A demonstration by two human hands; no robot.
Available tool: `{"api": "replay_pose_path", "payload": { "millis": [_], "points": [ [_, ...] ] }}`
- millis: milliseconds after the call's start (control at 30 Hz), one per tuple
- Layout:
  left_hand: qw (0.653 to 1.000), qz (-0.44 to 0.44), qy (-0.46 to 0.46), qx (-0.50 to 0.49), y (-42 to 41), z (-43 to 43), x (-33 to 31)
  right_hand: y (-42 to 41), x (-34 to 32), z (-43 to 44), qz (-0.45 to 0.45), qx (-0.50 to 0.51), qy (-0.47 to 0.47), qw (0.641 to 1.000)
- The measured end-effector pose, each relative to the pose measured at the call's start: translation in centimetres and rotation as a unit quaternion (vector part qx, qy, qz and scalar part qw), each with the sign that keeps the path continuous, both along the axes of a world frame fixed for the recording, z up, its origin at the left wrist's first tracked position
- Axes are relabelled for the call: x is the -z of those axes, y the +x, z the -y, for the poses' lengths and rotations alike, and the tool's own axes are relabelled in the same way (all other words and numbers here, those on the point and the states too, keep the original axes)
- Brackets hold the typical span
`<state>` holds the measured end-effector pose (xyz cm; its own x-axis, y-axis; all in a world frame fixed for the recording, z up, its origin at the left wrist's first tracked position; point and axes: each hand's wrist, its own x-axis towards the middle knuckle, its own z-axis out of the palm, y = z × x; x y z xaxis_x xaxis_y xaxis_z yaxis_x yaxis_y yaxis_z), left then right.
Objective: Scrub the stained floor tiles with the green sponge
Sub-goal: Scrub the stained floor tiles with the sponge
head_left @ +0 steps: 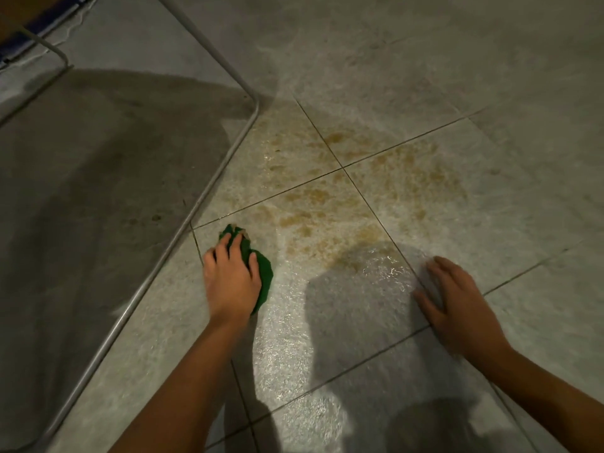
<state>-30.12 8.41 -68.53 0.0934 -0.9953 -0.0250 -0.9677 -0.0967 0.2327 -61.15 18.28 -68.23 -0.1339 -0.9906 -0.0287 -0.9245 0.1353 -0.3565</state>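
Item, green sponge (pixel 265 276): crumpled under my left hand (pixel 230 277), lying on the floor tiles (pixel 510 178) at the near-left edge of the soiled area, just beside a grout line and near the grey metal tube (pixel 202 206) of a frame that runs aslant across the floor. Item, left fingers (pixel 225 248): curled over the sponge's top and gripping it, palm bearing it down on the tile. Item, right hand (pixel 459 305): laid on the wet tile well apart from the sponge, its fingers (pixel 441 268) spread and holding nothing; the outline is a little blurred, and I take it for a brace. Item, brown stain (pixel 346 207): blotchy, spread over the four tiles that meet at the grout cross (pixel 343 167), lying ahead and to the right of the sponge; the floor about it shines wet. Step in hand, by my judgement: scrubbing at the stain's margin, with the main patches not yet cleared. Next move calls for: carrying the sponge forward and rightward onto the brown blotches, firm downward pressure, short strokes across the grout, weight shared with the bracing hand, and care not to slip on the wet surface.
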Motion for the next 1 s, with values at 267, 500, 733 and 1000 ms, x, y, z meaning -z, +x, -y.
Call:
{"api": "replay_pose_path", "payload": {
  "millis": [267,500,733,1000],
  "points": [
    [0.999,-0.024,0.016,0.036,-3.1,-1.0,-0.2,-0.5,0.7,0.0,0.006,0.038,0.018,0.999],
    [0.979,-0.01,0.024,0.202,-5.7,-4.5,0.2,-0.5,1.0,-0.1,-0.001,0.032,-0.009,0.999],
    [0.95,0.023,0.014,0.31,-3.4,-1.1,0.2,-0.5,0.9,-0.2,-0.001,0.028,-0.015,0.999],
    [0.971,0.009,-0.024,0.239,-1.2,-0.7,0.8,-0.6,0.7,-0.2,-0.001,0.026,-0.01,1.0]
  ]
}}
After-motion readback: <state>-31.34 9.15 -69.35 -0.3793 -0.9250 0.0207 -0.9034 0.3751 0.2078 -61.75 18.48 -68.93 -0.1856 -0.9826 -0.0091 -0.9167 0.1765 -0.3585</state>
